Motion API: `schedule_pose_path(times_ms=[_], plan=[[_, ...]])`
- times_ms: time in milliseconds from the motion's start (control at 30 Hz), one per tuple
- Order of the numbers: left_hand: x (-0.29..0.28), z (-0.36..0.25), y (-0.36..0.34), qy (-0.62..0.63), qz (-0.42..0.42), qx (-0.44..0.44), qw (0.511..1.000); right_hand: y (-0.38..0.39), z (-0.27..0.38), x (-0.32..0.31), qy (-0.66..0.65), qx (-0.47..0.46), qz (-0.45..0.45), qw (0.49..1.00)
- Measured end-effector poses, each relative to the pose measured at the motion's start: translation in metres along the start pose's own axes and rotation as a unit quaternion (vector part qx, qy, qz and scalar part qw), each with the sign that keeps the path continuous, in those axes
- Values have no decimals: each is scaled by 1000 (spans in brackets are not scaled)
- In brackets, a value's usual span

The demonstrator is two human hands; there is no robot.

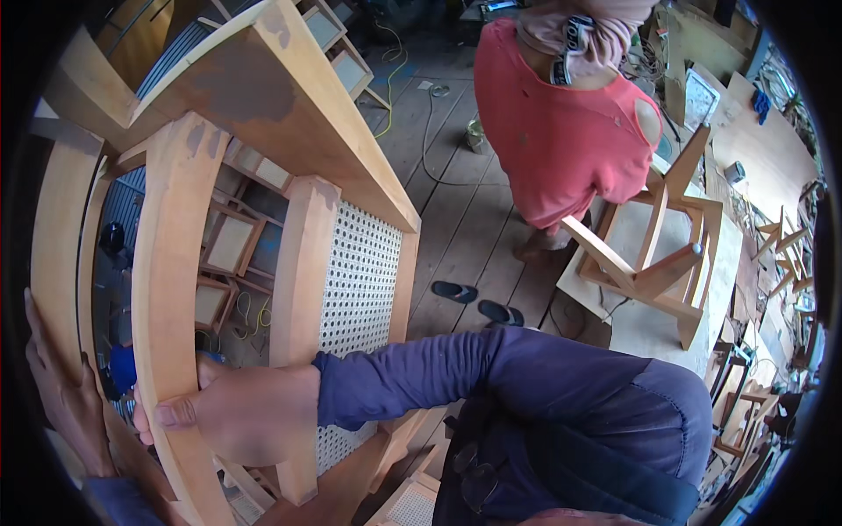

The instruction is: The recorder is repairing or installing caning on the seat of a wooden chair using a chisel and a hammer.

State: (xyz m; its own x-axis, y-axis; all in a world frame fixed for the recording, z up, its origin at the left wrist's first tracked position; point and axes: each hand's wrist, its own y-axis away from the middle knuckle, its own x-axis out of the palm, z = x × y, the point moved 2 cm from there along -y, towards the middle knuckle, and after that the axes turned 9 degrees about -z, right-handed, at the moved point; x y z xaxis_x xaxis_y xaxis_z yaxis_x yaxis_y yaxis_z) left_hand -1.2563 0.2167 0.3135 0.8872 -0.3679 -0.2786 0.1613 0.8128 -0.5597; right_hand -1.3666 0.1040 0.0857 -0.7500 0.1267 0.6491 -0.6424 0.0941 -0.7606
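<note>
**Inspector:** Currently your right hand (250, 421) is clenched round a back slat (171, 289) of the wooden chair (289, 96), steadying it.

**Assistant:** And your left hand (61, 399) lies flat, fingers extended, bracing the outer rail (54, 237).

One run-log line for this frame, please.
left hand: flat on chair frame's outer rail | right hand: grip shut on chair frame slat | nearby: person in red shirt, second chair frame

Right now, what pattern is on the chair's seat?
A white woven seat panel dotted with rows of small holes, seen best in the head view.
</note>
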Motion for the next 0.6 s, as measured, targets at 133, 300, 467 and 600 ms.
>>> schedule_pose_path(times_ms=[133,300,467,600], plan=[[118,-58,-121,48,14,-87,995,-75,144,-86,-21,23,26,999],[343,-129,-332,16,-32,-102,994,-181,415,-200,48,38,-20,998],[442,-161,-409,75,-11,-126,989,-225,505,-271,75,37,-43,996],[538,-190,-450,78,-13,-131,988,-252,580,-332,117,24,-67,991]])
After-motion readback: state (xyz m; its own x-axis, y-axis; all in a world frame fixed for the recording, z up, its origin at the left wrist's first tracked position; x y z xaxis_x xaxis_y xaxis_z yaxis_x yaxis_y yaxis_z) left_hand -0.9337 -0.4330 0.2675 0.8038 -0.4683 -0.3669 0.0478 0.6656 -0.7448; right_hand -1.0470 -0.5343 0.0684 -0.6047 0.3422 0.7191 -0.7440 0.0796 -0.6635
